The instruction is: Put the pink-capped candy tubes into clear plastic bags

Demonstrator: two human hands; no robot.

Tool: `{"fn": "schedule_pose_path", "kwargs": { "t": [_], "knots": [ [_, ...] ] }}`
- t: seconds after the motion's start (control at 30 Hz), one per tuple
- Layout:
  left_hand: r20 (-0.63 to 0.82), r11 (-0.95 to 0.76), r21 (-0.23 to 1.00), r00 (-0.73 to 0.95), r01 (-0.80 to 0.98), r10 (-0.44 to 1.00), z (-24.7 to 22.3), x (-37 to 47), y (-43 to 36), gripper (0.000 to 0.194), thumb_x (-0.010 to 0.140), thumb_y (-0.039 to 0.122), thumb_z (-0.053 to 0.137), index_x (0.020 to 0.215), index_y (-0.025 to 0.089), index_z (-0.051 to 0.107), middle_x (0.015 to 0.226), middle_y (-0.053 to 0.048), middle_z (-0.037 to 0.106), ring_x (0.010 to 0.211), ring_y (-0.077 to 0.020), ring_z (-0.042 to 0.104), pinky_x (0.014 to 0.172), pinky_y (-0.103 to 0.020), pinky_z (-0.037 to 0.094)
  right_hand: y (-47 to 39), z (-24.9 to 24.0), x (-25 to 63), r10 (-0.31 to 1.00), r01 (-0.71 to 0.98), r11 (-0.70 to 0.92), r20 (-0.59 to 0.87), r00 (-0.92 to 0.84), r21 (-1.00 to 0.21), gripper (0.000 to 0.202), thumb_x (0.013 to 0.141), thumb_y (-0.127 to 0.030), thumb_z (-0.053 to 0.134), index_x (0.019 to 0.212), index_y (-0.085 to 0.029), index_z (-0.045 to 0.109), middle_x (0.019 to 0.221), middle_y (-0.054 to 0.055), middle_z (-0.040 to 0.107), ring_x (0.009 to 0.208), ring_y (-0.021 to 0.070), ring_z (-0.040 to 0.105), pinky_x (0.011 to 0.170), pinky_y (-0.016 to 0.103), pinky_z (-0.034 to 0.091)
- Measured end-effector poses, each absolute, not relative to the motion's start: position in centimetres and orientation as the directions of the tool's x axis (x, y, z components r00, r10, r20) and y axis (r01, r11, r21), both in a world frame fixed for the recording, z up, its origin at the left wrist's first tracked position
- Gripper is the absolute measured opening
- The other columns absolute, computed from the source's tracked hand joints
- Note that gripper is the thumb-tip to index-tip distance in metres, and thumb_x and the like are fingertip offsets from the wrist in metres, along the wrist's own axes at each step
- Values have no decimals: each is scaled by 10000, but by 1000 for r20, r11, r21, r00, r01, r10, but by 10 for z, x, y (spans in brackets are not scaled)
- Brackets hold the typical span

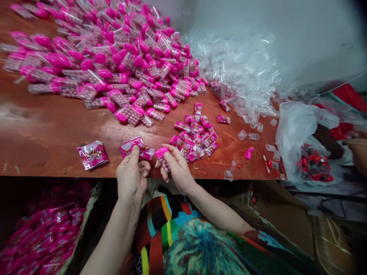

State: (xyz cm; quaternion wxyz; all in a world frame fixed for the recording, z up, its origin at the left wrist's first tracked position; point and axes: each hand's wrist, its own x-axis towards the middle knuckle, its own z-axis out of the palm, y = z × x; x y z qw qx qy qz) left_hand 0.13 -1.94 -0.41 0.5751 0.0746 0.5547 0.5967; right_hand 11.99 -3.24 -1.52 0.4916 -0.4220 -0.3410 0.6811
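Near the table's front edge, my left hand (132, 168) pinches a pink printed wrapper (147, 152) between thumb and fingers. Just to its right my right hand (177, 165) grips a small clear candy container (162, 156) with a bright pink cap and round pink candies inside. The container is tilted, cap end up, close to the wrapper's right end but apart from my left fingers. Another flat stack of pink wrappers (93, 154) lies to the left. Beyond my right hand is a small heap of filled pink packets (197, 133).
A large pile of pink-capped containers (123, 57) covers the back left of the table (51, 122). Clear empty containers (243, 65) are heaped at the back right. A white plastic bag (292, 126) with red-capped pieces stands at right. Below left, a sack holds pink packets (48, 233).
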Motion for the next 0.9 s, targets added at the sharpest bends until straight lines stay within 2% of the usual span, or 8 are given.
{"fn": "schedule_pose_path", "kwargs": {
  "t": [0.17, 0.37, 0.5, 0.6, 0.7, 0.8, 0.9],
  "knots": [
    [-555, 282, 744, -324, -606, 766, -1, 7, -22, 377, 746, 418, 791, 662, 181, 510, 448, 39, 543, 353, -86, 492, 331, -171, 223, -38, -21, 116, 965, -318, -257, -228, -125, -912, 448, 945, -511, 554, 1270, -218, 459, 740, -67, 590, 376, 38, 449, 311, 142, 337],
    [-551, 291, 738, -295, -609, 780, -3, 7, -23, 366, 776, 421, 765, 645, 189, 513, 428, 36, 518, 342, -85, 468, 326, -171, 226, -35, -21, 119, 964, -243, -261, -241, -111, -934, 452, 954, -516, 536, 1283, -217, 450, 763, -55, 604, 374, 29, 436, 315, 146, 316],
    [-539, 298, 748, -279, -593, 795, -5, 9, -23, 350, 839, 409, 700, 627, 196, 520, 420, 24, 527, 341, -83, 453, 331, -168, 245, -37, -18, 119, 958, -259, -269, -230, -169, -928, 471, 937, -533, 565, 1275, -220, 465, 742, -65, 563, 377, 30, 414, 312, 156, 298],
    [-518, 293, 755, -262, -586, 814, -7, 9, -24, 379, 820, 432, 724, 614, 197, 510, 409, 21, 524, 330, -85, 444, 333, -177, 242, -37, -19, 118, 949, -304, -309, -270, -163, -901, 492, 910, -532, 611, 1267, -220, 481, 717, -68, 518, 425, 42, 388, 331, 156, 303],
    [-498, 326, 754, -172, -570, 850, -6, 7, -27, 405, 795, 467, 752, 614, 179, 532, 420, 10, 531, 343, -78, 441, 345, -181, 224, -35, -22, 119, 940, -311, -337, -301, -158, -889, 460, 918, -516, 604, 1252, -218, 496, 714, -53, 526, 501, 63, 429, 396, 158, 338],
    [-501, 404, 743, -43, -534, 864, -4, 6, -31, 409, 790, 476, 760, 619, 153, 578, 426, 5, 520, 372, -68, 430, 368, -180, 219, -35, -24, 123, 970, -194, -216, -188, -154, -957, 394, 960, -484, 552, 1245, -215, 509, 732, -33, 545, 591, 91, 509, 535, 207, 436],
    [-523, 473, 725, 45, -500, 851, -4, 7, -34, 408, 745, 464, 809, 615, 139, 598, 409, 26, 467, 374, -48, 369, 379, -175, 205, -35, -23, 128, 984, 32, -77, -81, -157, -997, 369, 981, -439, 531, 1284, -232, 495, 806, -2, 582, 666, 121, 555, 626, 259, 475]
  ]
}}
